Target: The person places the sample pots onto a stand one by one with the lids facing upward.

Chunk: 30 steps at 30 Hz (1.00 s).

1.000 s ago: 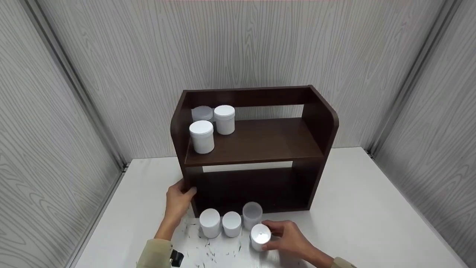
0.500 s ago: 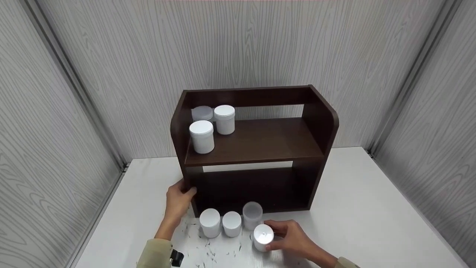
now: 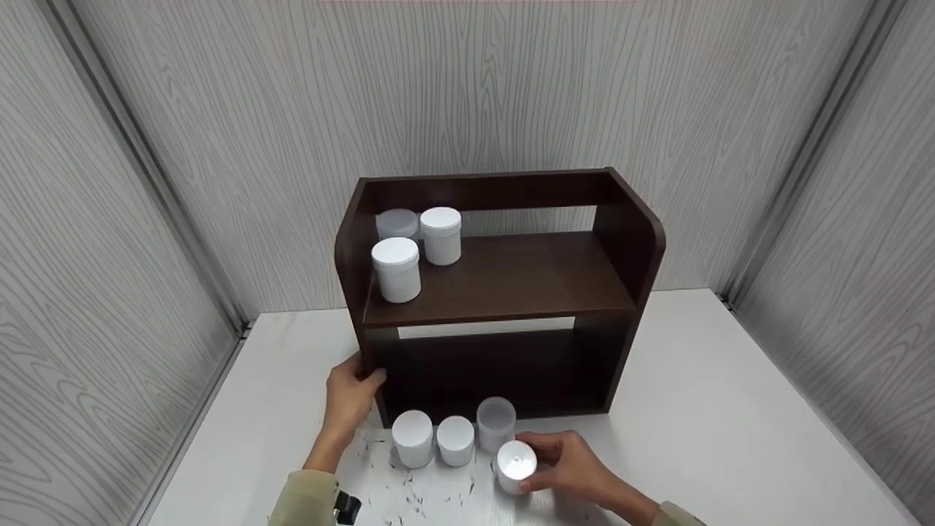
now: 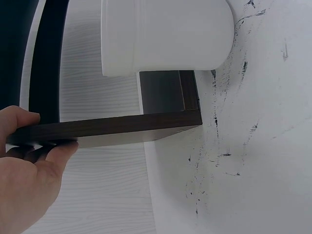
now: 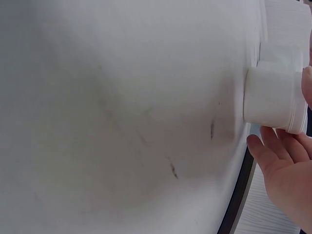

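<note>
A dark brown two-tier shelf (image 3: 511,277) stands on the white table. My left hand (image 3: 349,394) grips the front edge of its left side panel, thumb on one face and fingers on the other, as the left wrist view shows. My right hand (image 3: 573,471) holds a white lidded jar (image 3: 516,467) between thumb and fingers, upright at the table in front of the shelf. Left of it stand a translucent jar (image 3: 496,424), a small white jar (image 3: 456,440) and a larger white jar (image 3: 413,438), in a row along the shelf's front.
On the upper tier, at its left end, are a white jar (image 3: 397,270) in front, another white jar (image 3: 441,235) behind, and a translucent jar (image 3: 398,222) partly hidden. Dark scuff marks (image 3: 413,493) streak the table (image 3: 730,409). Grey wood-patterned walls (image 3: 482,88) enclose it.
The right hand and its jar have shifted slightly right, a little away from the translucent jar. The left hand keeps its grip on the shelf, which stays in place.
</note>
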Each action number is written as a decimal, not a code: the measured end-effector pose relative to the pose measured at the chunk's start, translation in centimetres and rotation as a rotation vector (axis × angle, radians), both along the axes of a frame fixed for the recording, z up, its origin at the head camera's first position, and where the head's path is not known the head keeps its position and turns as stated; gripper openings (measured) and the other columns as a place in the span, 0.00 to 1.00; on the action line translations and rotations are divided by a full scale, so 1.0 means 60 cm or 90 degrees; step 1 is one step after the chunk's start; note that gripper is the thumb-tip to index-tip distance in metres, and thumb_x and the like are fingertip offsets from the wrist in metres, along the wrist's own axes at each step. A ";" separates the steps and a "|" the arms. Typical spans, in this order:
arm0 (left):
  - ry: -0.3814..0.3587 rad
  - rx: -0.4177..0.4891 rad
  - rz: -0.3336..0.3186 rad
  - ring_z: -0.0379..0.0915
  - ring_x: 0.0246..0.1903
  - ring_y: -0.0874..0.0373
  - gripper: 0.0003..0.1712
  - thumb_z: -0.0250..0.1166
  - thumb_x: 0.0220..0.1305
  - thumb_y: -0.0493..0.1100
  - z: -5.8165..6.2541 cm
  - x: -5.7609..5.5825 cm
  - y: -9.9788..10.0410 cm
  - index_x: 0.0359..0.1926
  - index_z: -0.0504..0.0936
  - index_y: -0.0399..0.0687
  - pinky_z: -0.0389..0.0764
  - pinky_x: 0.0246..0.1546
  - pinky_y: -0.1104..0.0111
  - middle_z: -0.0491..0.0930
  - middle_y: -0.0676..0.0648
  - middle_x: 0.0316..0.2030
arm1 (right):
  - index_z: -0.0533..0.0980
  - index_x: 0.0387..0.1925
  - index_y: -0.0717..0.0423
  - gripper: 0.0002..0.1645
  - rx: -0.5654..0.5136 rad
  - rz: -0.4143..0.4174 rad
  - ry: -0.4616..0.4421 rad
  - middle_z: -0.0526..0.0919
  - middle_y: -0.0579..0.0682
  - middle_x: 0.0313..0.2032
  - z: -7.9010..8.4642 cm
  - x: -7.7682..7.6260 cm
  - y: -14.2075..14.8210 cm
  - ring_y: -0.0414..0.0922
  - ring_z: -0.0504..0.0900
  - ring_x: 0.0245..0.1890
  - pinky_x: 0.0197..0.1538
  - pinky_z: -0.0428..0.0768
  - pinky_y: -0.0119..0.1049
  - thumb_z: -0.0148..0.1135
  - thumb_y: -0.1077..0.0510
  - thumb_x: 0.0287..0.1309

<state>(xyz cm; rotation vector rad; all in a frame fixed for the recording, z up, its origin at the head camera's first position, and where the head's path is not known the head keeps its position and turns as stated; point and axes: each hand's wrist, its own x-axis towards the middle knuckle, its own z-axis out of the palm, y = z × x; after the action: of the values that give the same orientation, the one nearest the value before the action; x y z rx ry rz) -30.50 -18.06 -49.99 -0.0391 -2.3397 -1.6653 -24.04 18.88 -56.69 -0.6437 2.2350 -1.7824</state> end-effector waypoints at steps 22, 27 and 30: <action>0.015 -0.004 0.006 0.83 0.54 0.43 0.27 0.64 0.70 0.34 0.001 0.001 -0.001 0.68 0.77 0.30 0.84 0.53 0.58 0.85 0.34 0.55 | 0.79 0.63 0.70 0.41 -0.004 -0.018 -0.015 0.84 0.62 0.59 0.000 0.003 0.006 0.52 0.83 0.60 0.61 0.81 0.35 0.86 0.64 0.46; 0.006 -0.004 -0.001 0.80 0.60 0.40 0.30 0.64 0.71 0.36 0.000 0.002 -0.001 0.71 0.73 0.29 0.81 0.60 0.52 0.81 0.32 0.59 | 0.76 0.64 0.73 0.43 -0.028 -0.011 -0.027 0.83 0.64 0.60 0.013 0.007 0.011 0.58 0.81 0.62 0.63 0.80 0.38 0.85 0.65 0.47; -0.001 -0.005 -0.002 0.79 0.61 0.39 0.31 0.64 0.72 0.37 0.000 0.002 -0.001 0.72 0.72 0.29 0.80 0.62 0.51 0.80 0.31 0.61 | 0.76 0.64 0.74 0.43 -0.034 -0.007 -0.023 0.83 0.64 0.60 0.023 0.009 0.016 0.59 0.80 0.63 0.63 0.79 0.39 0.84 0.65 0.47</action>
<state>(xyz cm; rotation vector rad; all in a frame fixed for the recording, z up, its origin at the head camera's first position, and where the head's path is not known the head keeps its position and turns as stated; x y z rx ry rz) -30.40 -18.12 -49.97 -0.0427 -2.3491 -1.6579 -23.50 19.82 -55.30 -0.6044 2.1777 -1.8506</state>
